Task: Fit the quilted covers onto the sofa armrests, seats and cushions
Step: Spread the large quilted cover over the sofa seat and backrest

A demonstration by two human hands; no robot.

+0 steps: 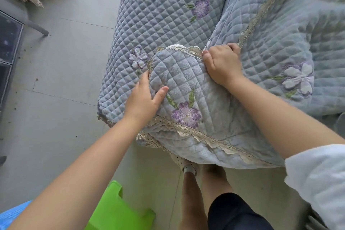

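Head view shows the left hand pinching the quilted cover beside its lace trim while right-hand fingers curl round the far edge on the sofa seat; uneven pulling risks a skewed, bunched fit.

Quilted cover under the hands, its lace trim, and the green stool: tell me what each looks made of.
Quilted cover: soft padded fabric, probably a plush or velvety textile; matte grey-blue, diamond stitching, embroidered purple flowers.
Lace trim: beige openwork, likely crocheted or machine lace; scalloped edge with small holes.
Green stool: apparently moulded plastic; smooth, uniform bright colour, slight sheen.
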